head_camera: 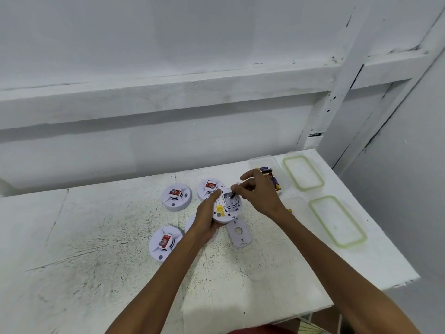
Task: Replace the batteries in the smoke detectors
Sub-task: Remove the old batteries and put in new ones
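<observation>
The clear container [258,163] at the far right of the tabletop [96,237] holds a cluster of batteries [271,175]; their count cannot be read. Two lids [303,173] with pale green seals lie flat to its right and nearer you, the second lid [337,220] close to the right edge. A second clear container [297,208] sits beside that nearer lid, with a small gold-coloured item at its left rim; what else it holds cannot be made out.

Your left hand [207,220] has its grip wrapped around the rim of the opened smoke detector [226,208], held above the tabletop with its back side up and the battery bay exposed. Your right hand [257,191] pinches one battery [233,194] between thumb and fingertips, its lower end at the bay. The index finger is extended and free.

Three closed detectors rest face up: one far left [177,197], one behind the held unit [209,188], one nearer you [165,242]. A detached base plate [239,233] lies directly below the held unit, and another white piece shows partly under your left wrist.

The tabletop to the left and toward you is open. The right edge runs diagonally just beyond the lids, and the wall stands close behind the detectors.
</observation>
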